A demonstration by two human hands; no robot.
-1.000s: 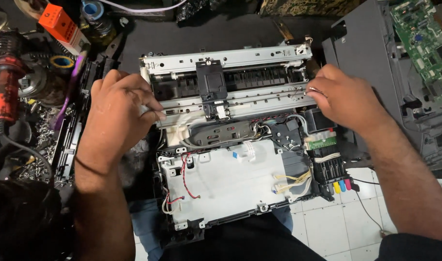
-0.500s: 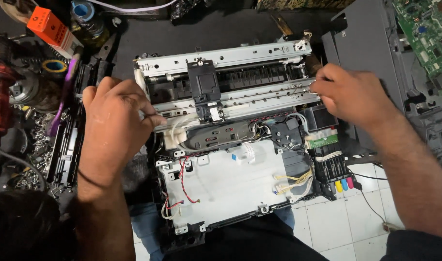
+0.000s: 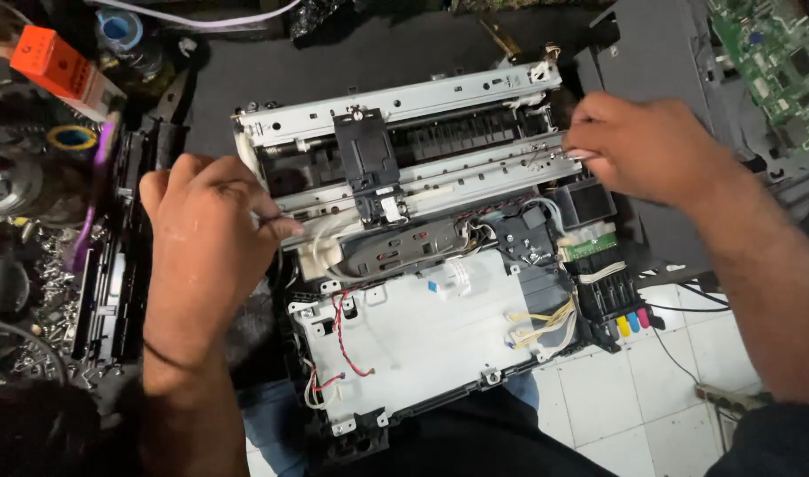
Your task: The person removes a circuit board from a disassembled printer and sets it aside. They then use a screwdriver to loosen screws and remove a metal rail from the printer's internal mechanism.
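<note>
- Centrally placed: opened printer chassis, cover off, lying across the lap, long axis running left to right.
- Left hand at the left end of the metal carriage rail, fingers curled and pinching there; exactly what is pinched, hidden.
- Right hand at the rail's right end, fingertips pressed together on it.
- Black print carriage between both hands, nearer the left.
- Below: white tiled floor. Around: dark worktop clutter, orange box, green circuit board.
</note>
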